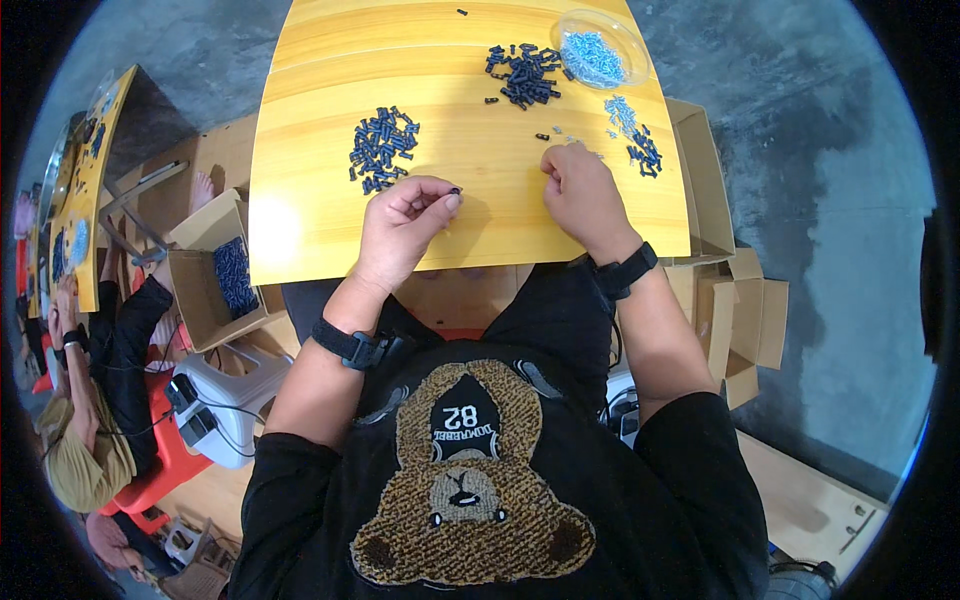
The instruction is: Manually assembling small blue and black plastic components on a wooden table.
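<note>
Between the thumb and forefinger of my left hand (405, 222) is a small black part (455, 192), pinched just above the yellow wood-grain table (480, 235). My right hand (588, 200) is closed, knuckles up, over the table to the right; its fingertips are mostly hidden, and whatever they hold does not show. A few tiny silver pieces (560, 130) and one black part (542, 136) lie just beyond it. Beyond my left hand spreads a pile of small black parts (382, 145). Farther back is another black pile (528, 77).
At the far right stands a clear round dish (637, 62) of small bluish metal pieces (592, 58). Loose silver pieces (620, 113) and black parts (645, 153) lie near the right edge. Cardboard boxes (700, 180) flank the table. A person (95, 430) sits at another table on the left.
</note>
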A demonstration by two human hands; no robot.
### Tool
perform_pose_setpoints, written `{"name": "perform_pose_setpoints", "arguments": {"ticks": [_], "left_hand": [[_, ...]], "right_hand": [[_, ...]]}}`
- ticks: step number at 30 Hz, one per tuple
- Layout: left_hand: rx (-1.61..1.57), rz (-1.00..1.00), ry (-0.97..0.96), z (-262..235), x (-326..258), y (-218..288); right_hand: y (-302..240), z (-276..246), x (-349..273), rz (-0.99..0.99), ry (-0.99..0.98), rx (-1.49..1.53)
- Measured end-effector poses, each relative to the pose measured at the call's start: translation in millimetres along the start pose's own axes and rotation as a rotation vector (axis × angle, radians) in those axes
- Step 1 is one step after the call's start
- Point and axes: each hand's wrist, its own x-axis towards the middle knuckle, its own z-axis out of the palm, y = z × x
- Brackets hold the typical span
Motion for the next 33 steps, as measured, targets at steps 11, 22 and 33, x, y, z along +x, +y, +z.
{"name": "perform_pose_setpoints", "arguments": {"ticks": [11,22,33], "left_hand": [[-0.024,-0.003,0.012,1,-1,0],[0.01,0.009,0.026,3,-1,2],[0.002,0.013,0.036,4,-2,2]], "right_hand": [[6,7,-8,-0.057,0.109,-0.004],[9,5,-11,-0.06,0.144,-0.03],[3,2,-18,0.007,0.151,-0.021]]}}
